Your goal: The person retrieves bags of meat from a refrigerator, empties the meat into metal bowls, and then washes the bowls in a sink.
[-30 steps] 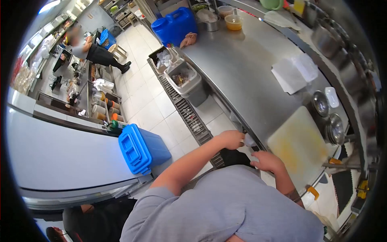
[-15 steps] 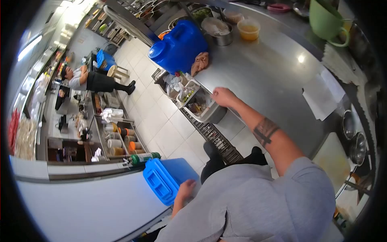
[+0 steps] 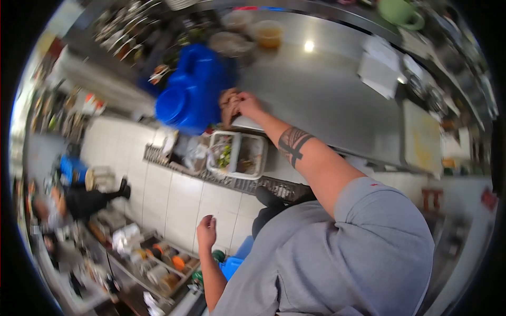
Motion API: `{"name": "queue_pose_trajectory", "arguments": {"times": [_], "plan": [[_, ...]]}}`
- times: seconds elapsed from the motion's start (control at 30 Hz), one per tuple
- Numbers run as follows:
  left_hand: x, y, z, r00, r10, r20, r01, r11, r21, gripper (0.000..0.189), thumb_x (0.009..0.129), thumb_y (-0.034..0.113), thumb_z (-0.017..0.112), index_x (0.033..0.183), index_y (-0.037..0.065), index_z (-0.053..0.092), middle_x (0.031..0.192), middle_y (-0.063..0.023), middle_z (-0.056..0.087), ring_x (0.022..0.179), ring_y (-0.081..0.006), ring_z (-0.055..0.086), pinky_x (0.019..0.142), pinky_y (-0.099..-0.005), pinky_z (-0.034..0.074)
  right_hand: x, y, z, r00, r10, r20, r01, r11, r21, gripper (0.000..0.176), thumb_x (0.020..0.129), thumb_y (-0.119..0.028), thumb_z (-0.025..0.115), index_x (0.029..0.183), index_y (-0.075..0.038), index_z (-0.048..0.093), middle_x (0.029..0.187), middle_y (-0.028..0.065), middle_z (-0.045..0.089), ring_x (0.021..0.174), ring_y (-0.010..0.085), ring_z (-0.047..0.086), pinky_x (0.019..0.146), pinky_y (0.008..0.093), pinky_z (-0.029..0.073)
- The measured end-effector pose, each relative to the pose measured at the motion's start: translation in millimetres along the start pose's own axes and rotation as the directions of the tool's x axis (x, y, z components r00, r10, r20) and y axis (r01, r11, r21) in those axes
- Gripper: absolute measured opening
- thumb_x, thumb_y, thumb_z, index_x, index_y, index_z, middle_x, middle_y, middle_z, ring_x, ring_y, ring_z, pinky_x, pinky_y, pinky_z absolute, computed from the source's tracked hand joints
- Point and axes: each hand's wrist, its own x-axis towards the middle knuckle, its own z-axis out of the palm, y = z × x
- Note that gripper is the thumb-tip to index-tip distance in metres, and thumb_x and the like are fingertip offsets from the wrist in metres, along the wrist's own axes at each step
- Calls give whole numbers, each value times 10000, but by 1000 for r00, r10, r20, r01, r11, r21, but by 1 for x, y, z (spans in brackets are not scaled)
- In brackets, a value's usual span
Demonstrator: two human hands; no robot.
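My right hand [image 3: 249,104], on the tattooed arm, reaches to the left end of the steel counter. Its fingers are closed on a crumpled brown cloth [image 3: 229,105] that lies at the counter's edge against a big blue plastic jug [image 3: 192,87]. Just below the counter edge is a pale bin [image 3: 261,166] with two compartments, one holding green scraps and the other dark waste. My left hand [image 3: 206,230] hangs over the tiled floor, its fingers loosely curled with nothing visible in them.
The steel counter [image 3: 300,79] carries a tub of orange liquid [image 3: 268,35], white papers [image 3: 380,66] and a cutting board [image 3: 421,137]. A floor drain grate [image 3: 282,188] runs beside the bin. A blue lidded container [image 3: 232,266] stands by my left forearm. Another person [image 3: 79,203] stands further off.
My right hand has moved from the counter edge above the bin to the brown cloth and closed on it. My left hand has lifted away from the blue container. The view has turned.
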Motion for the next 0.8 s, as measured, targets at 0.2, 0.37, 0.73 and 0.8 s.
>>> {"name": "queue_pose_trajectory", "arguments": {"times": [0.2, 0.37, 0.73, 0.8], "plan": [[87, 13, 3, 954, 179, 240, -199, 978, 60, 303, 991, 208, 642, 1180, -21, 699, 1036, -226, 744, 936, -317, 735, 829, -385, 570, -130, -38, -197, 993, 42, 107, -85, 899, 429, 220, 967, -132, 642, 1179, -75, 634, 1064, 9, 641, 957, 127, 610, 814, 292, 520], [123, 96, 59, 792, 367, 489, -447, 893, 54, 313, 977, 231, 633, 1171, -3, 707, 1093, -220, 730, 992, -368, 713, 877, -425, 557, -211, 25, -362, 904, 149, -402, -74, 978, 195, 398, 1019, -199, 586, 1387, -56, 537, 1326, 112, 618, 1202, 213, 609, 987, 404, 524], [123, 186, 121, 692, 284, 664, -471, 874, 116, 368, 979, 296, 604, 1195, 12, 693, 1126, -221, 718, 1012, -413, 691, 897, -467, 547, -140, 158, -398, 752, -125, -647, -572, 363, -736, 626, 1064, -364, 412, 1585, -41, 283, 1658, 213, 230, 1538, 388, 217, 1250, 533, 164], [112, 164, 125, 746, 326, 580, -475, 872, 120, 341, 970, 276, 620, 1172, 16, 707, 1067, -220, 729, 955, -394, 709, 863, -453, 559, -78, 130, -389, 837, -135, -530, -462, 346, -817, 620, 1054, -335, 421, 1578, -28, 293, 1651, 209, 251, 1532, 384, 232, 1248, 528, 176]]}}
